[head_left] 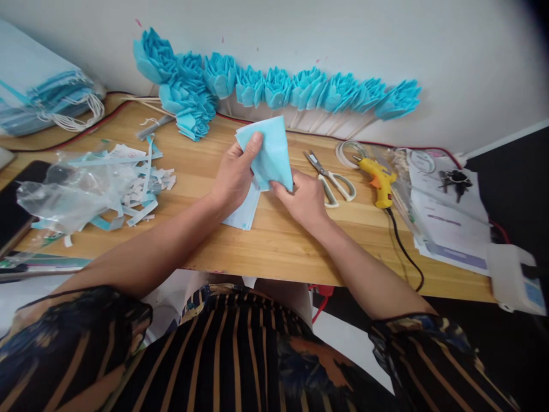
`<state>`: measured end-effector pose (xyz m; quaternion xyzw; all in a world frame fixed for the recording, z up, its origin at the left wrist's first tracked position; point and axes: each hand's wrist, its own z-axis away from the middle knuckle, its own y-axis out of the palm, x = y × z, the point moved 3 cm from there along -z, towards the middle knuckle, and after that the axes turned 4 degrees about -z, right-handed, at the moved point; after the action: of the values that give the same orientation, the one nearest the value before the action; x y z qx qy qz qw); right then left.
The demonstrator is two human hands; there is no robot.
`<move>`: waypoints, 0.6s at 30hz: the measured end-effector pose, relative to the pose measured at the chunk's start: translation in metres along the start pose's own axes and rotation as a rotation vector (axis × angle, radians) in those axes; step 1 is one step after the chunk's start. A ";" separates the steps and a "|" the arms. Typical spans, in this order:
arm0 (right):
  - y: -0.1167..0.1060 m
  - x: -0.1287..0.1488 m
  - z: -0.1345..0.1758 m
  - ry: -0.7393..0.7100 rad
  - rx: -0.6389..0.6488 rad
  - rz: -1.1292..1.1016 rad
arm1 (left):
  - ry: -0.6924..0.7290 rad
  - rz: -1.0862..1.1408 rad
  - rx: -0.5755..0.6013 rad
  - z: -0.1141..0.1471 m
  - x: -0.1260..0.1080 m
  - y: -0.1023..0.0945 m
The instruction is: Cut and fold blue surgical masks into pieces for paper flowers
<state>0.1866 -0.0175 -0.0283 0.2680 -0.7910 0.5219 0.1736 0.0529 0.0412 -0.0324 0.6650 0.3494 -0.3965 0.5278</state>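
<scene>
The left hand [235, 176] pinches a folded light-blue fabric sheet [273, 151] up top while the right hand [305, 201] grips its lower corner, likely keeping it flat.

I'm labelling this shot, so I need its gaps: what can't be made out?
All in the head view:
Left hand: most fingers hidden behind the blue sheet.
Lower sheet: partly covered by the left hand.
Dark slab: cut off by the left edge.
Papers: print too small and blurred to read.
</scene>
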 end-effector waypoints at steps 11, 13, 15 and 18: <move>0.016 0.021 0.016 -0.383 0.147 0.106 | 0.022 -0.401 0.016 -0.003 0.010 -0.005; 0.013 0.018 0.012 -0.375 0.211 0.071 | 0.007 -0.394 0.002 -0.003 0.008 -0.006; 0.007 0.011 0.005 -0.323 0.254 0.010 | 0.012 -0.408 0.005 -0.004 0.005 -0.008; -0.008 -0.007 -0.007 -0.124 0.174 -0.194 | 0.070 -0.472 0.059 -0.002 -0.001 -0.007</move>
<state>0.1970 -0.0119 -0.0232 0.3888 -0.7224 0.5517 0.1502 0.0461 0.0449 -0.0339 0.5933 0.5014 -0.4959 0.3882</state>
